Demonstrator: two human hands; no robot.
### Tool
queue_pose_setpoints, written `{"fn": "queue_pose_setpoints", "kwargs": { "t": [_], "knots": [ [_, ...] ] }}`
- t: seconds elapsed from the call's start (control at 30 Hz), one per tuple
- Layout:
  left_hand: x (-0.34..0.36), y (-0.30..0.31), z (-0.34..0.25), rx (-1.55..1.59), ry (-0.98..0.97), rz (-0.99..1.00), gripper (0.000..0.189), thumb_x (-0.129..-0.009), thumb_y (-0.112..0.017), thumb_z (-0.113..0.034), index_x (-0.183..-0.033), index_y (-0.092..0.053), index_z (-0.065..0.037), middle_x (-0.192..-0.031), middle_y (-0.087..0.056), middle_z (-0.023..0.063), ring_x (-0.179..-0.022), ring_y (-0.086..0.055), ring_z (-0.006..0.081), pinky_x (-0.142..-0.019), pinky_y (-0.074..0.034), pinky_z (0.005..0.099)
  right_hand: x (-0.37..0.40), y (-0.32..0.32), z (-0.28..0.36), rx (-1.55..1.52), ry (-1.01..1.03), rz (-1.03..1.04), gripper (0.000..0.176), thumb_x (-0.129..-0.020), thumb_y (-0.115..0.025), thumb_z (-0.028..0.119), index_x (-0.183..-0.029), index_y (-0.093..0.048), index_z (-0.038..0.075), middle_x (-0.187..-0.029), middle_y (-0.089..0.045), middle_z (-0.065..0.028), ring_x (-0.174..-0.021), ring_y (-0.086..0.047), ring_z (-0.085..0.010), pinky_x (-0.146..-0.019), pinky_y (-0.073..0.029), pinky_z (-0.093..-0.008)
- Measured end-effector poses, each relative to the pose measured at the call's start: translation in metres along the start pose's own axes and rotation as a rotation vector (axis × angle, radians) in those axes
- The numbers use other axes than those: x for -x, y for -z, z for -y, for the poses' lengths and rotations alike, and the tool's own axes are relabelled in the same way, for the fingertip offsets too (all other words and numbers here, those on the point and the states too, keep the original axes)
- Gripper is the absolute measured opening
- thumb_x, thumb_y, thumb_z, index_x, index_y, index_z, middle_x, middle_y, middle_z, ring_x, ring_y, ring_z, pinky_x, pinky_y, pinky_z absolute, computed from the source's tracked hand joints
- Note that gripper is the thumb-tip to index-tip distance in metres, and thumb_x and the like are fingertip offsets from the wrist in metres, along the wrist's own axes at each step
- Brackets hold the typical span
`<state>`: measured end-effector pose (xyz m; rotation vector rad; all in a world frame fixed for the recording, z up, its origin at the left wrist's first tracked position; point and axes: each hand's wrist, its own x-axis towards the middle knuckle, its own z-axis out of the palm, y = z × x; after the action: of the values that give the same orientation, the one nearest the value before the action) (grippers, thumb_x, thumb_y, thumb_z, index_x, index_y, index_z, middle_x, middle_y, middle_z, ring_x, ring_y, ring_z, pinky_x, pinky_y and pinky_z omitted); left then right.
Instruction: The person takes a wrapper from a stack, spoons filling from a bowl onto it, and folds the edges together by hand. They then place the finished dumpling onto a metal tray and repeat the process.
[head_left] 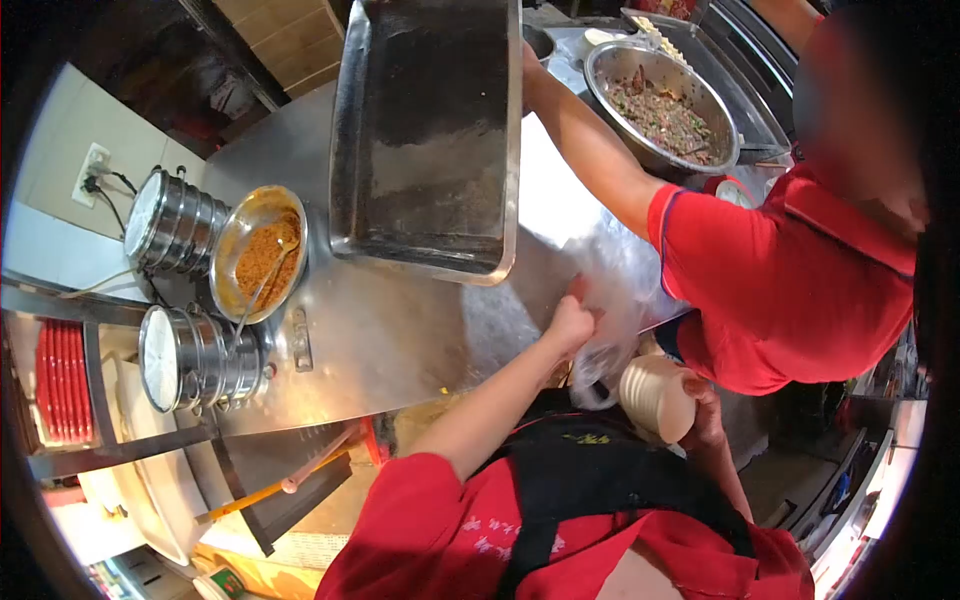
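My left hand (575,320) is closed at the edge of a thin clear plastic bag (610,320), which hangs down beside the counter. The fingertips are slightly blurred. In my right hand (704,412) is a short stack of cream-coloured disposable bowls (654,398), tipped on its side with the fingers round its end. Both hands are close to my black apron (630,465), at the counter's near edge.
A large metal tray (430,150) stands over the steel counter (370,330), near a co-worker's hand. That co-worker (740,270) is close on the right. Beyond stands a steel bowl of minced filling (660,110). At left are an orange-brown crumb bowl (262,255) and steel canisters (200,358).
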<state>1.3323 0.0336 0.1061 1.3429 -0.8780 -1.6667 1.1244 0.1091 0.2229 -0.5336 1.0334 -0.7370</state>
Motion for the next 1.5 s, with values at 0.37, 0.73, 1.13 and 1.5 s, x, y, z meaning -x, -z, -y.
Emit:
{"fn": "queue_pose_setpoints", "kwargs": {
  "t": [0.37, 0.73, 1.13, 1.5],
  "knots": [
    [0.002, 0.006, 0.035, -0.202, -0.224, -0.253, 0.066, -0.082, -0.058, 0.001, -0.141, -0.032, -0.013, -0.121, -0.055, 0.0144, -0.088, -0.059, 0.0207, -0.063, -0.051, 0.0311, -0.004, 0.034, 0.010, -0.048, -0.027, 0.109, 0.064, -0.071, -0.062, 0.030, -0.125, -0.047, -0.002, -0.112, -0.058, -0.0174, -0.099, -0.060, -0.0287, -0.086, -0.049, -0.0412],
    [0.027, 0.000, 0.014, -0.023, -0.140, -0.202, 0.032, -0.088, -0.052, -0.005, -0.119, -0.048, -0.001, -0.104, -0.063, 0.0098, -0.088, -0.062, 0.0162, -0.076, -0.050, 0.0275, -0.078, 0.000, 0.012, 0.227, -0.080, 0.365, 0.052, -0.076, -0.065, 0.019, -0.119, -0.049, -0.004, -0.100, -0.061, -0.0135, -0.085, -0.062, -0.0224, -0.075, -0.051, -0.0341],
    [0.041, 0.009, -0.002, -0.047, -0.045, -0.330, 0.034, -0.097, -0.040, -0.007, -0.131, -0.043, -0.006, -0.098, -0.064, 0.0085, -0.077, -0.065, 0.0135, -0.062, -0.054, 0.0257, -0.167, -0.003, 0.024, 0.547, 0.191, 0.208, 0.048, -0.073, -0.070, 0.018, -0.111, -0.054, -0.007, -0.097, -0.062, -0.0127, -0.085, -0.061, -0.0182, -0.074, -0.050, -0.0299],
    [0.050, 0.019, -0.049, -0.652, -0.217, -0.563, 0.057, -0.079, -0.063, -0.012, -0.132, -0.042, -0.002, -0.094, -0.065, 0.0126, -0.083, -0.064, 0.0284, -0.076, -0.050, 0.0370, -0.214, -0.030, 0.071, 1.225, -0.004, 0.561, 0.039, -0.061, -0.076, 0.018, -0.094, -0.062, 0.002, -0.086, -0.063, -0.0070, -0.081, -0.059, -0.0161, -0.072, -0.048, -0.0297]
  ]
}}
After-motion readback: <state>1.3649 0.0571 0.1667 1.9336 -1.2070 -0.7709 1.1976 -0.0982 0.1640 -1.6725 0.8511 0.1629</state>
